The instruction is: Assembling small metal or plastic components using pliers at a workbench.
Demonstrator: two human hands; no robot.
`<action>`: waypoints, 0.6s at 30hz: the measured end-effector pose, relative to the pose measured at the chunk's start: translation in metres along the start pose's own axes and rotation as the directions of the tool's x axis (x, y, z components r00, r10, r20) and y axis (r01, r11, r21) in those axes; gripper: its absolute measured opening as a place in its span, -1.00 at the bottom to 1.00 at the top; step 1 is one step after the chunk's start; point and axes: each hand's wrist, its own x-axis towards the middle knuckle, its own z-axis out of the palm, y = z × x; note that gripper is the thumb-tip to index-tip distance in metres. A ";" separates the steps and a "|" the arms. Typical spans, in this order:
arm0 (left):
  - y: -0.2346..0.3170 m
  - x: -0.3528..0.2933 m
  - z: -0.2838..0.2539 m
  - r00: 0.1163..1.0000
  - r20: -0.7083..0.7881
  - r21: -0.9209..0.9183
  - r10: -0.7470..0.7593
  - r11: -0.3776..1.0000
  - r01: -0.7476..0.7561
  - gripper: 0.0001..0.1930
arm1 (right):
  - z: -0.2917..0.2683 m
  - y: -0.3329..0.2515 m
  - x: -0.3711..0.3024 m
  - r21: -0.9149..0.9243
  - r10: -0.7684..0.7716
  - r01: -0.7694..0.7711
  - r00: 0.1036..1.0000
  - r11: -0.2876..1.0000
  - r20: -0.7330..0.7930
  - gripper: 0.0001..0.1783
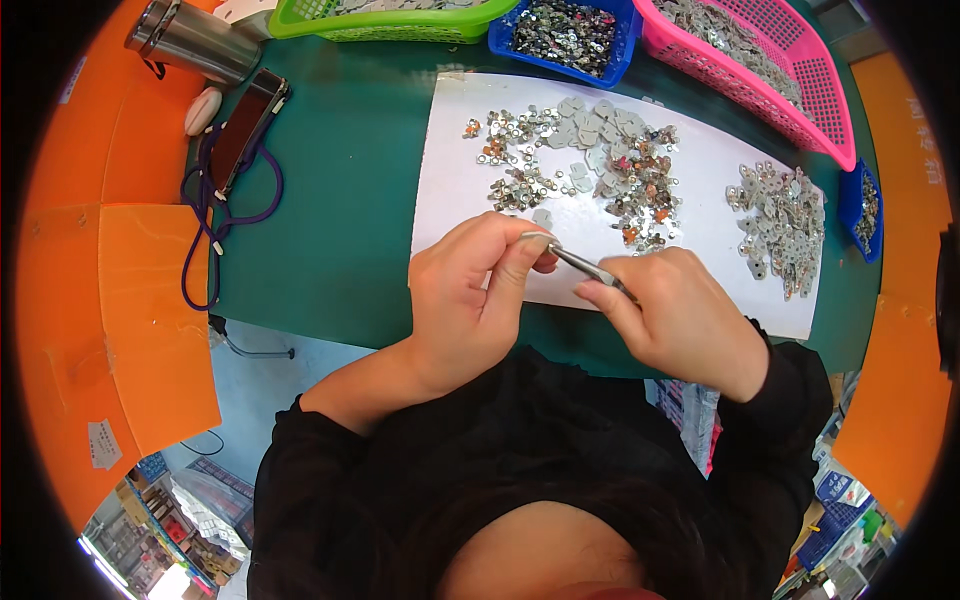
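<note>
My left hand point(465, 275) pinches a small flat grey metal piece point(536, 236) between thumb and forefinger, above the near edge of a white sheet point(700, 210). From the right, my right hand point(672, 305) grips metal tweezers point(588, 268), their tip touching or very near that piece; the fingers hide the exact contact. Just beyond my hands lie loose grey plates point(598, 125), small shiny metal fittings point(520, 190) and a mixed heap with some copper-coloured bits point(645, 190). Another pile of metal plates with fittings point(780, 230) sits at the sheet's right side.
Along the far edge stand a green basket point(400, 28), a blue bin of small parts point(607, 72) and a pink basket point(830, 110). A smaller blue tray point(866, 215) is at the right. On the left are a steel flask point(205, 45) and a phone point(245, 135) with a purple cord.
</note>
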 end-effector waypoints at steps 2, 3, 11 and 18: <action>-0.003 0.004 0.000 0.998 -0.015 -0.058 -0.065 0.996 0.064 -0.93 | 0.006 -0.006 -0.002 -0.230 0.081 -0.124 0.979 0.965 -0.188 -0.72; -0.004 0.009 -0.002 0.999 0.024 -0.040 -0.042 0.998 0.043 -0.94 | 0.004 -0.006 -0.002 -0.228 0.082 -0.124 0.979 0.966 -0.187 -0.72; 0.007 0.026 -0.012 0.965 0.258 0.107 0.058 0.990 -0.088 -0.95 | -0.042 -0.006 -0.008 -0.515 -0.037 -0.026 0.993 0.857 -0.111 -0.74; 0.010 0.028 -0.010 0.946 0.309 0.185 0.096 0.970 -0.159 -0.94 | -0.053 -0.019 -0.004 -0.718 -0.112 0.054 0.993 0.694 -0.034 -0.74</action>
